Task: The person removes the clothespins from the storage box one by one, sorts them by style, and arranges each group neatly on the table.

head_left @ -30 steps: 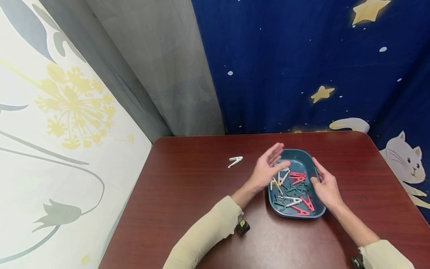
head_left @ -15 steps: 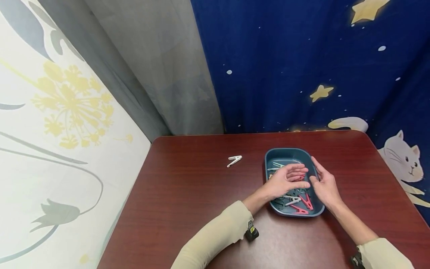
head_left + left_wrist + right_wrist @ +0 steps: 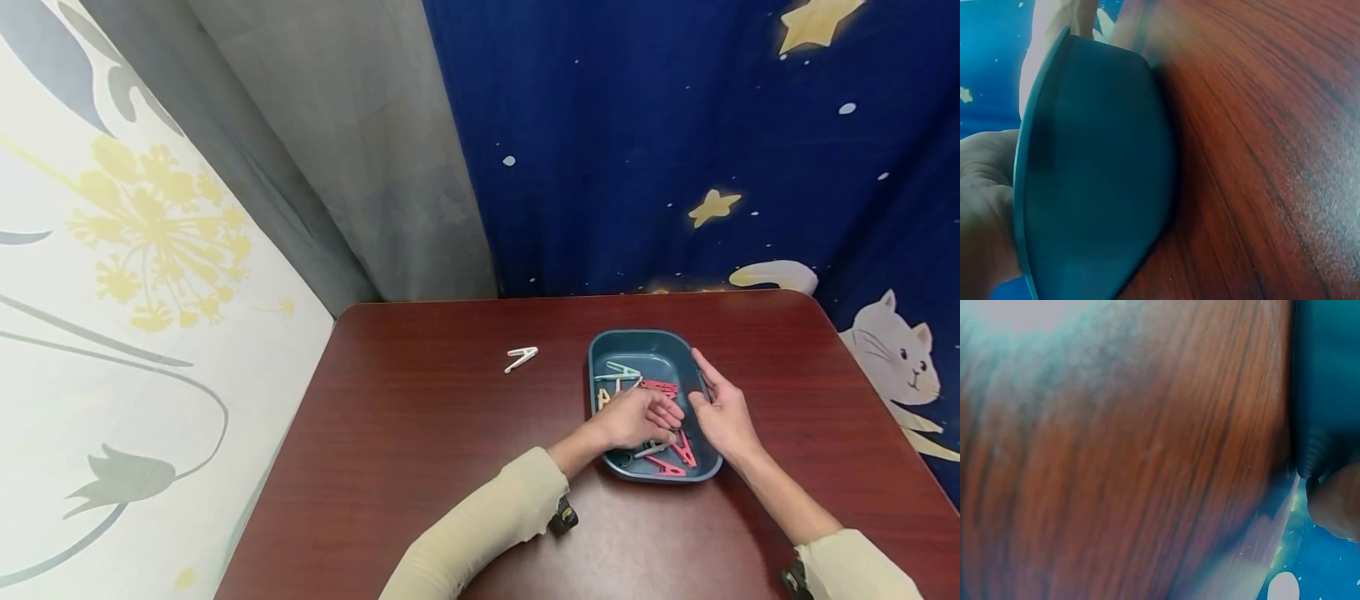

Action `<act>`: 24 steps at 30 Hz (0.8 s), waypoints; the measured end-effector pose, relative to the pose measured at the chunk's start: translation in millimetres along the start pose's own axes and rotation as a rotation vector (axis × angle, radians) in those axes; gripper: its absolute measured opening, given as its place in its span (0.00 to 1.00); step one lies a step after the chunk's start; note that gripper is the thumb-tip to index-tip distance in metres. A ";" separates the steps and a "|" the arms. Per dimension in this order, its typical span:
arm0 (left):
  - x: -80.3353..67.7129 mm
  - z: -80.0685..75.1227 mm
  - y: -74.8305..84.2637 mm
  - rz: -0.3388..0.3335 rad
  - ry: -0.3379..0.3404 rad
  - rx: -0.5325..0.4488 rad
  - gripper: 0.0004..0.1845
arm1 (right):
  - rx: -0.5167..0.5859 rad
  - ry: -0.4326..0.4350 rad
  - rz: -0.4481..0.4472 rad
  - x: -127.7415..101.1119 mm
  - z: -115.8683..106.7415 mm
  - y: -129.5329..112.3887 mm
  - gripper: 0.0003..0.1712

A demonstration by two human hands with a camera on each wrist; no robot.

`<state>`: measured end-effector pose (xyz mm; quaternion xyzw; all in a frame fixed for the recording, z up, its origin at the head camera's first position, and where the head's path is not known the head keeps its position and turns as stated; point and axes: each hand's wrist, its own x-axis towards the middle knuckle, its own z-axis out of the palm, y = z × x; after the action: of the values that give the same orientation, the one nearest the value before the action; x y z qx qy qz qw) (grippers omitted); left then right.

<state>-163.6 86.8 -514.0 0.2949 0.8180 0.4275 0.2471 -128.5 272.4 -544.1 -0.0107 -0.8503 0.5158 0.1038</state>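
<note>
Reaching down into the blue tray point(image 3: 643, 343), my left hand point(image 3: 637, 417) has dropped from where it hovered open above the far rim a second ago; now it sits low in the middle of the tray, right of centre in the head view, fingers curled down among the clothes pegs point(image 3: 660, 387). Whether they have closed on a peg I cannot tell, since the knuckles hide the fingertips and the left wrist view shows only the tray's outer wall point(image 3: 1097, 181) against the table point(image 3: 1260, 156). I judge I am at the point of picking one out.

My right hand point(image 3: 722, 412) has barely moved: it rests against the tray's right rim, fingers fairly straight, thumb toward the inside, steadying it and holding nothing. The right wrist view gives only blurred wood and a sliver of the tray's edge.

Pegs show around my left hand, red ones at the near end, pale and teal ones at the far end.

Farther off, toward the centre of the frame, one white peg point(image 3: 521, 358) lies alone on the dark red table, well apart from the tray, just as it lay before.
</note>
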 end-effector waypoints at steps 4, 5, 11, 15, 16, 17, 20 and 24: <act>-0.3 1.9 -0.7 -0.018 -0.001 0.111 0.13 | 0.012 -0.001 -0.007 0.3 0.5 1.1 0.41; -0.3 2.3 -0.9 -0.017 0.000 0.137 0.13 | 0.015 -0.001 -0.005 0.2 0.5 1.0 0.41; -0.9 4.5 -0.5 0.006 -0.001 0.310 0.13 | 0.017 -0.005 0.004 0.0 -0.4 0.4 0.41; -1.1 5.9 -0.8 0.040 -0.005 0.435 0.14 | 0.014 -0.004 0.002 0.3 -0.4 0.4 0.41; -1.2 6.4 -0.9 0.051 -0.005 0.467 0.14 | 0.012 -0.001 0.003 0.1 -0.3 0.2 0.41; -1.6 6.7 -1.1 0.063 -0.007 0.496 0.14 | 0.010 0.000 0.004 0.0 -0.2 0.2 0.41; -2.4 7.9 -2.3 0.108 -0.011 0.579 0.14 | 0.013 0.002 0.008 -0.5 0.3 0.0 0.41; -3.1 8.5 -3.2 0.165 -0.008 0.648 0.13 | 0.033 0.006 0.009 -0.2 0.4 -0.3 0.41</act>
<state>-156.7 87.9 -520.6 0.4251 0.8838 0.1625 0.1081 -128.4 271.8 -544.0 -0.0144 -0.8414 0.5301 0.1042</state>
